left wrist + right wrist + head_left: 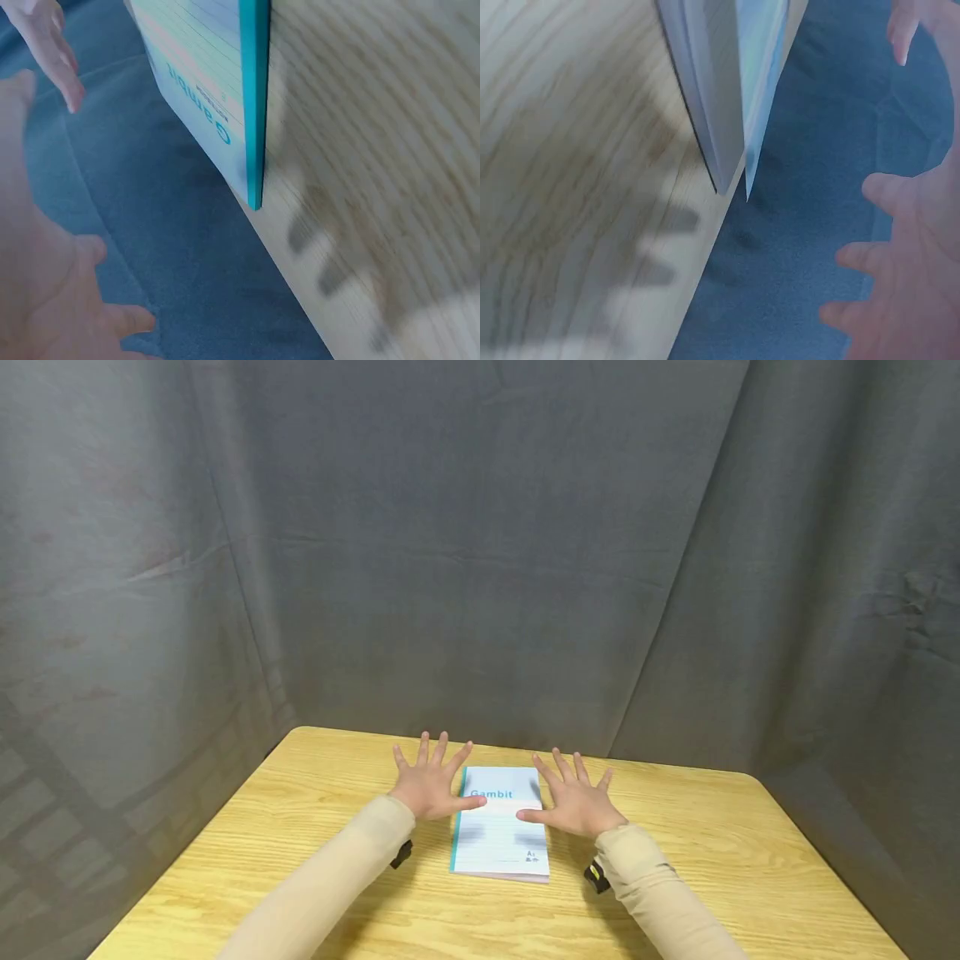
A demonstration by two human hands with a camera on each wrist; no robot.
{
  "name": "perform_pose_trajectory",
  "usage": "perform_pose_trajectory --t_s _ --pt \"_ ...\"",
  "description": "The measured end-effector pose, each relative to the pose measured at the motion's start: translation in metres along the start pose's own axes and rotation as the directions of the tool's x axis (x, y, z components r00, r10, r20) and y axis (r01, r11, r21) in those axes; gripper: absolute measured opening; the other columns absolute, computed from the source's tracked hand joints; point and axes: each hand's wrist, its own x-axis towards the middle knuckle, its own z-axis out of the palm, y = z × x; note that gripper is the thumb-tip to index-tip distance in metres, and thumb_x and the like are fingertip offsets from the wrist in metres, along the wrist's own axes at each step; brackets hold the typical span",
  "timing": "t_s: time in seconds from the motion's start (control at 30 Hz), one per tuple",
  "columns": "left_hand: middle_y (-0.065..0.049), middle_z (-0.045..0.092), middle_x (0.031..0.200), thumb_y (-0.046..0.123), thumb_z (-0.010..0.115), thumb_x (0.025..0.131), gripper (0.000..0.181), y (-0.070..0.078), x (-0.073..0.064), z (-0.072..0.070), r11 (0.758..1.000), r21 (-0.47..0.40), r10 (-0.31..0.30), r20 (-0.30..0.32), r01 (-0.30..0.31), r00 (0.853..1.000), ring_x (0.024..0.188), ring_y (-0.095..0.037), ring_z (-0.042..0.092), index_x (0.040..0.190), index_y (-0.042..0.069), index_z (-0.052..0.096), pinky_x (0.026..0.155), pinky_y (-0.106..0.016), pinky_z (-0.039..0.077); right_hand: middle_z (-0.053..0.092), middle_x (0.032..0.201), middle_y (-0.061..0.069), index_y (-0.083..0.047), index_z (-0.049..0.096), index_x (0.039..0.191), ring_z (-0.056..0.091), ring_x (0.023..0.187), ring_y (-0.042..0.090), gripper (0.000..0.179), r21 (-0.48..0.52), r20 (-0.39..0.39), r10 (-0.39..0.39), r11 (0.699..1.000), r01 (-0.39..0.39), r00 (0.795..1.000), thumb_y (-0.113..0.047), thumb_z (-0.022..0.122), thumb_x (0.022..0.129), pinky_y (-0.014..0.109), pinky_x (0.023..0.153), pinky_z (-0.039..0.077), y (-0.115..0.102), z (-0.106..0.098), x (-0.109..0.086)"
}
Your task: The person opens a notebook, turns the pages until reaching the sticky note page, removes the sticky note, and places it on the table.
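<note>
A notebook (498, 839) with a pale cover, the word "Gambit" and a teal spine lies on the wooden table. My left hand (429, 787) is held over its left side, fingers straight and spread, thumb above the cover. On the other side my right hand (579, 802) mirrors it, also spread wide, its thumb over the cover's right part. Neither hand holds anything. In the left wrist view the notebook's teal spine (256, 112) shows beside the left hand (52, 277). The right wrist view has the page edges (705, 97) and the right hand (907, 255), apart from each other.
The light wooden table (300, 827) has rounded far corners. Grey cloth (465, 568) hangs behind it and along both sides. A black strap device (402, 854) sits at the left wrist, another black device (597, 877) at the right wrist. Hand shadows fall on the tabletop.
</note>
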Motion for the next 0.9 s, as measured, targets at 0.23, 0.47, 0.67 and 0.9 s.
perform_pose_trajectory --t_s 0.23,0.47,0.67,0.9 --pt "-0.02 0.024 0.157 0.075 0.051 0.081 0.095 -0.006 -0.011 -0.004 0.994 -0.07 0.079 0.002 -0.079 0.997 0.143 -0.044 0.023 0.155 0.025 0.019 0.109 -0.068 0.017 0.023 0.157 0.021 -0.017 0.023 0.155 0.023 0.141 0.05 0.106 0.148 0.048 -0.088 0.986 0.08 0.995 -0.072 0.064 0.074 0.08 0.1 0.011 0.006 -0.002 -0.012" --pt "-0.019 0.028 0.156 0.07 0.059 0.081 0.096 -0.002 -0.028 -0.002 0.977 -0.144 0.172 0.1 -0.157 0.98 0.141 -0.04 0.03 0.154 0.017 0.025 0.111 -0.061 0.025 0.017 0.156 0.028 -0.004 0.016 0.154 0.02 0.141 0.051 0.117 0.301 0.198 -0.139 0.951 0.075 0.97 -0.061 0.076 0.07 0.075 0.103 0.016 0.017 0.0 -0.029" --pt "-0.018 0.027 0.156 0.069 0.064 0.077 0.101 -0.001 -0.04 0.003 0.967 -0.214 0.188 0.234 -0.138 0.954 0.143 -0.038 0.028 0.153 0.015 0.026 0.11 -0.064 0.024 0.016 0.155 0.032 0.004 0.016 0.152 0.019 0.141 0.051 0.12 0.352 0.301 -0.173 0.934 0.06 0.938 -0.053 0.081 0.068 0.067 0.107 0.024 0.018 0.0 -0.038" --pt "-0.016 0.028 0.156 0.071 0.068 0.071 0.108 -0.001 -0.044 0.01 0.971 -0.227 0.149 0.324 -0.076 0.934 0.143 -0.036 0.028 0.152 0.013 0.028 0.108 -0.065 0.026 0.016 0.154 0.033 0.009 0.017 0.149 0.017 0.142 0.05 0.117 0.381 0.331 -0.239 0.919 0.103 0.913 -0.044 0.083 0.069 0.066 0.109 0.023 0.017 0.002 -0.038"
